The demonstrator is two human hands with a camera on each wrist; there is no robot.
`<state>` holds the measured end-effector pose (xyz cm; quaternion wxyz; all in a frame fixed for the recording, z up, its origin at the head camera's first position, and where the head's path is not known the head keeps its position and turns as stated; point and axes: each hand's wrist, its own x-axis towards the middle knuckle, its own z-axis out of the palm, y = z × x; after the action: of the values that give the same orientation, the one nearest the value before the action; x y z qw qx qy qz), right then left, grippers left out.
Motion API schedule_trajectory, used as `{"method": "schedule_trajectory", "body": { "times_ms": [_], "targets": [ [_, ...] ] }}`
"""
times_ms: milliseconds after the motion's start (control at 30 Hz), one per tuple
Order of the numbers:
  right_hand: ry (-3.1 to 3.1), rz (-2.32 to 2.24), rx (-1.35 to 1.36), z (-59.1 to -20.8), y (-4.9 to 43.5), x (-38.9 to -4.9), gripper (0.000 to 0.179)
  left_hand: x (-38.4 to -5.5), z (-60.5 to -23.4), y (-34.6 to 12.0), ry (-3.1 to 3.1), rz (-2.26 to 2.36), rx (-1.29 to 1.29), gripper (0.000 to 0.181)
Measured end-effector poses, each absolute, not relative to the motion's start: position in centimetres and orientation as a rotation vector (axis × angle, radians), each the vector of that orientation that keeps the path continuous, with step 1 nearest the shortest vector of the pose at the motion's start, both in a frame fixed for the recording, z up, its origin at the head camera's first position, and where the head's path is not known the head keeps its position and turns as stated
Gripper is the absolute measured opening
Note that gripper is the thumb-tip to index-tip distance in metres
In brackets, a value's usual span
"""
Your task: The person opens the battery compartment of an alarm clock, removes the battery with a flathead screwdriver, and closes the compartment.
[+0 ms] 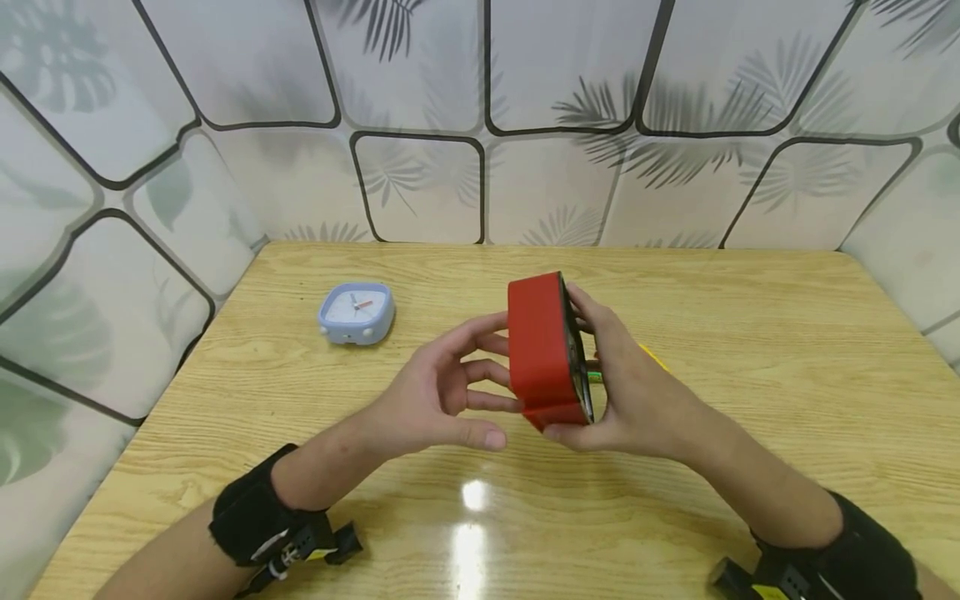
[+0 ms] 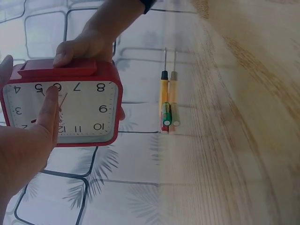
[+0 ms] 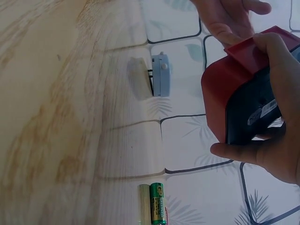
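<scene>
A red alarm clock point(image 1: 536, 346) is held up above the table, tilted, in my right hand point(image 1: 645, 387). The right thumb lies along its lower edge and the fingers reach round its dark back point(image 3: 253, 110). My left hand point(image 1: 442, 396) is at the other side with spread fingers, their tips at the white numbered dial point(image 2: 89, 108). In the left wrist view the dial appears upside down. Beyond the right hand, a green battery point(image 2: 167, 113) lies by a screwdriver point(image 2: 164, 89) with a yellow handle; both are mostly hidden in the head view.
A small light-blue alarm clock point(image 1: 356, 312) stands on the wooden table point(image 1: 750, 333), left of the hands. Patterned panels point(image 1: 427, 187) with leaf prints rise behind the table and at its sides. Both wrists wear black straps point(image 1: 255, 504) with cameras.
</scene>
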<state>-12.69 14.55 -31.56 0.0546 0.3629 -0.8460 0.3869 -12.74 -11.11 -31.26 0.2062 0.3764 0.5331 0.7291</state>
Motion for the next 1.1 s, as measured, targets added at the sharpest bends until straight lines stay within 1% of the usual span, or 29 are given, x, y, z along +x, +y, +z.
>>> {"method": "schedule_trajectory", "body": {
  "times_ms": [233,467,600,667,933,1100],
  "targets": [
    [-2.524,1.274,1.164,-31.80,14.61,-12.72,0.141,-12.70,-31.46,-11.11,1.578,1.938,1.142,0.104],
    [-2.545,1.333,1.138,-31.62,14.70,-12.61,0.142,-12.73,-31.28,-11.19,1.859,1.749,1.271,0.108],
    [-2.541,1.350,1.140,-31.59,14.74,-12.68,0.143,-12.58,-31.09,-11.11,1.992,1.659,1.276,0.117],
    [-2.540,1.345,1.141,-31.58,14.72,-12.73,0.144,-12.55,-31.07,-11.11,2.013,1.632,1.268,0.119],
    [-2.534,1.243,1.126,-31.64,14.56,-12.52,0.145,-12.11,-30.74,-11.29,2.183,1.499,1.257,0.119],
    [-2.501,1.306,1.167,-31.56,14.55,-12.53,0.143,-12.01,-30.81,-11.17,2.262,1.453,1.246,0.119]
  ]
}}
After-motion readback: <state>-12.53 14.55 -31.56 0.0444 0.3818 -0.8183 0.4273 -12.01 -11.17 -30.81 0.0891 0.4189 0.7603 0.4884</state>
